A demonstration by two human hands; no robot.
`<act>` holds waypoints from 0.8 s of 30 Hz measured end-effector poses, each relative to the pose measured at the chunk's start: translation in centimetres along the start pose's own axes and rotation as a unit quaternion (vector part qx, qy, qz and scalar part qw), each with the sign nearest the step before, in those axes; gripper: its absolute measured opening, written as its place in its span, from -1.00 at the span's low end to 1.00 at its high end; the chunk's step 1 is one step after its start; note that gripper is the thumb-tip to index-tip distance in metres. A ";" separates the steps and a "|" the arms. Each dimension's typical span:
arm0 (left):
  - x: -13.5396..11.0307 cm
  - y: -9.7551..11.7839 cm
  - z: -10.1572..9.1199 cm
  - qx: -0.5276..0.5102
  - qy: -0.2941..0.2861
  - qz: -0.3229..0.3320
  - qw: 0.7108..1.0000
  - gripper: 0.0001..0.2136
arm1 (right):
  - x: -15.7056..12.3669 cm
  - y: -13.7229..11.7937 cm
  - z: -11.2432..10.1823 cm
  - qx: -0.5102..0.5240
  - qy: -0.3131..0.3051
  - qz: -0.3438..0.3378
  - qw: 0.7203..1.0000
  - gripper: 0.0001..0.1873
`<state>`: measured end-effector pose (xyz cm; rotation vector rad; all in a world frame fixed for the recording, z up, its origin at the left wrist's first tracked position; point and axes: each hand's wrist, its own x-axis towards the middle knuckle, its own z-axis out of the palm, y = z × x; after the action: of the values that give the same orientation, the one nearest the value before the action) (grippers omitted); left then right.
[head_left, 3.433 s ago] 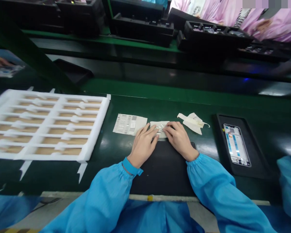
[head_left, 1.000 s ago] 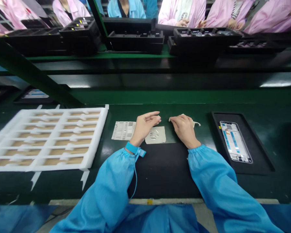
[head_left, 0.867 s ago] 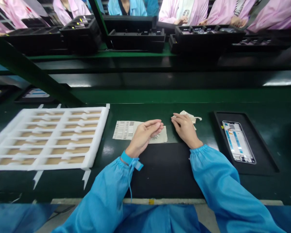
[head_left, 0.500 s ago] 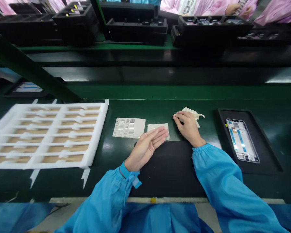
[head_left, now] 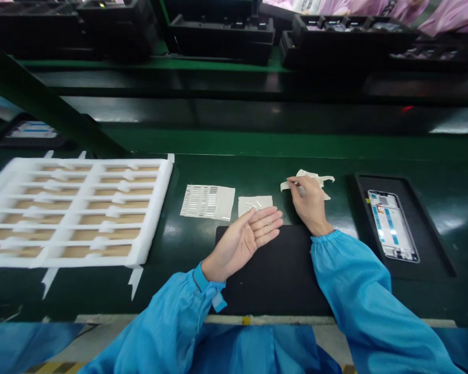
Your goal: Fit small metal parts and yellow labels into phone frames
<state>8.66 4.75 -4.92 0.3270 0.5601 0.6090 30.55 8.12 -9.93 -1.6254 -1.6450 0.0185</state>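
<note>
My left hand (head_left: 245,241) is open, palm turned up and fingers stretched out flat, above the front of a small white sheet (head_left: 253,203) with a few thin strips on it. Nothing lies on the palm. My right hand (head_left: 309,202) is closed in a pinch at a crumpled pile of pale paper strips (head_left: 323,182). A pale paper strip (head_left: 284,185) sticks out left of its fingertips; the grip itself is partly hidden. A larger white label sheet (head_left: 206,201) with rows of silvery strips lies left of the small sheet. Under both wrists is a black mat (head_left: 273,280).
At right, a black tray (head_left: 429,244) holds a silver phone frame (head_left: 393,226) with blue strips. A white foam tray (head_left: 152,218) with slots stands at left. Behind it slants a green post (head_left: 62,109). Black bins (head_left: 222,41) line the far shelf; people in pink sleeves are beyond.
My right hand has shifted slightly, and a pale strip now shows at its fingertips. My left hand has moved slightly right, its fingers more spread. The view has tilted down a little.
</note>
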 end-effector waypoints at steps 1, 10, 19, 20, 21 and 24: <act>0.0 0.1 0.1 -0.003 -0.001 -0.011 1.000 -0.59 | 0.1 -0.1 0.0 -0.001 0.011 0.000 1.000 -0.77; -0.4 0.6 0.4 -0.063 0.001 -0.046 0.997 -0.64 | -0.9 -5.4 -4.5 0.080 0.040 -0.022 0.996 -0.88; -1.3 -0.9 1.4 0.037 -0.030 -0.003 0.999 -0.68 | -6.2 -8.7 -7.5 0.124 -0.128 -0.034 0.983 -0.83; -1.5 -1.1 1.5 0.070 -0.029 0.001 0.997 -0.68 | -6.6 -8.7 -7.5 0.124 -0.130 -0.031 0.983 -0.83; -1.7 -1.4 1.6 0.110 -0.027 0.001 0.994 -0.67 | -7.1 -8.8 -7.4 0.124 -0.134 -0.026 0.983 -0.83; -2.4 -2.5 1.7 0.263 -0.020 -0.003 0.965 -0.60 | -8.7 -8.9 -7.6 0.132 -0.158 0.016 0.978 -0.84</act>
<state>9.13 1.17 -3.75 0.8361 0.6802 0.4383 25.88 -4.62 -4.55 -1.4989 -1.7643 0.5148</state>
